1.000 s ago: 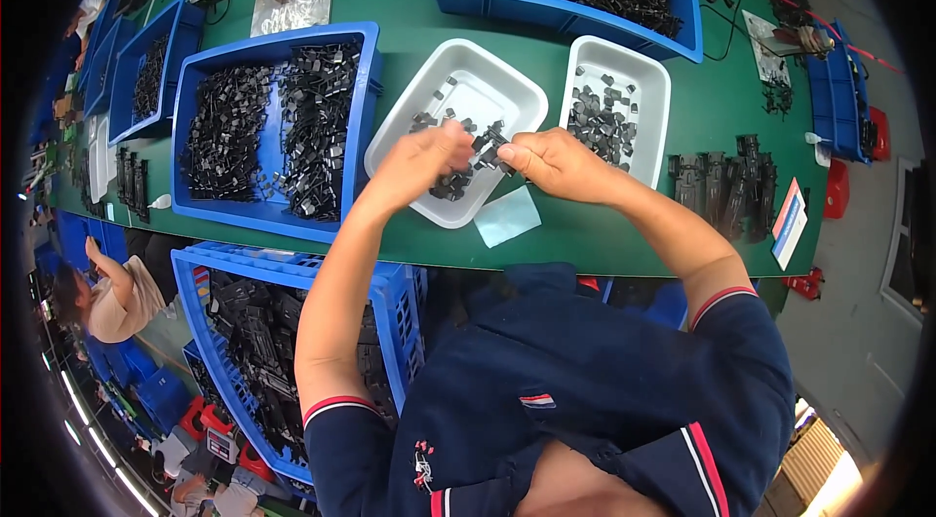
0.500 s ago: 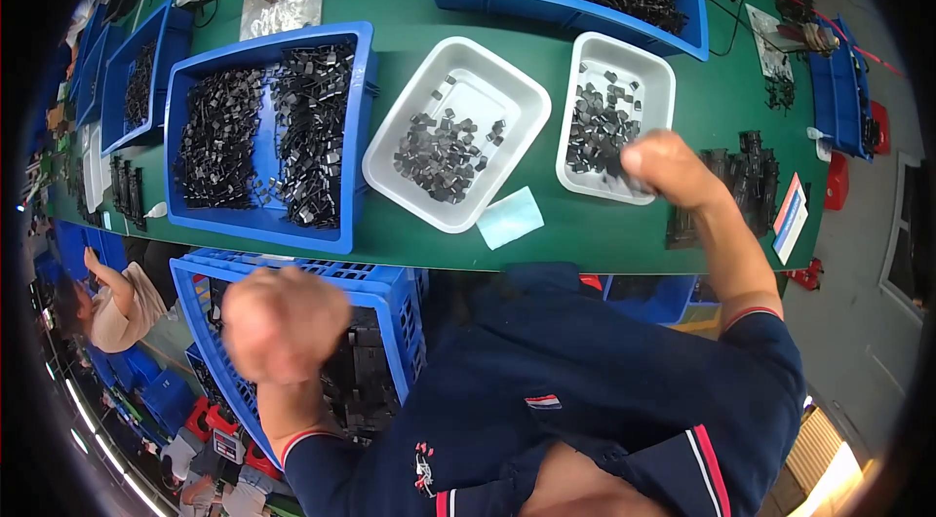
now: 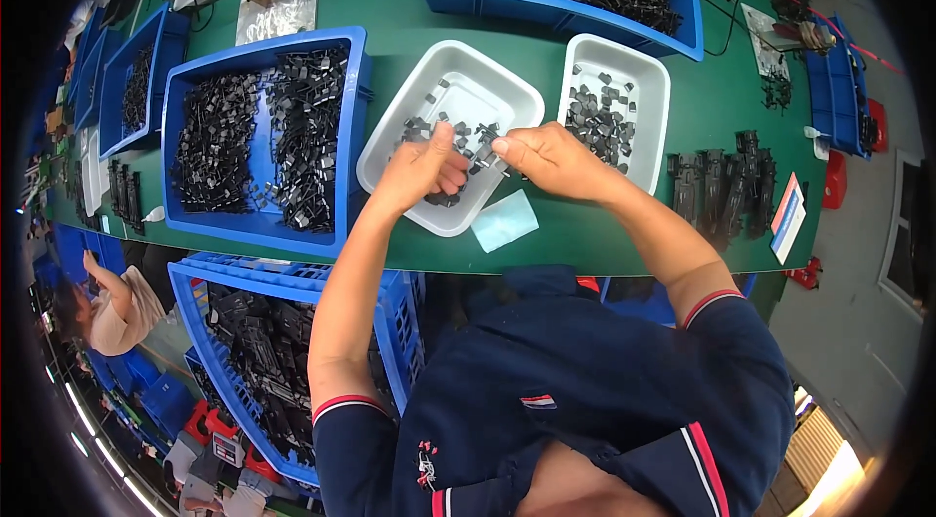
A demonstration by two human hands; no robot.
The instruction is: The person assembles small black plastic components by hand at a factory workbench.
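Observation:
Over the left white tray, my left hand has its thumb raised apart from half-curled fingers; nothing shows gripped in it. Small black plastic pieces lie loose in that tray, partly hidden beneath the hand. At the tray's right rim, my right hand is closed in a pinch, thumb against bent forefinger. A small dark plastic part shows at its fingertips, its shape hard to make out. Beside my right hand, another white tray holds similar black pieces.
Blue bins of black parts stand at left and at the back. A pale blue cloth lies before the left tray. Long black housings rest at right; a blue crate of black parts sits below the table edge.
My left hand has come up from above the crate to the left white tray. My right hand has moved left from the right tray to the left tray's rim.

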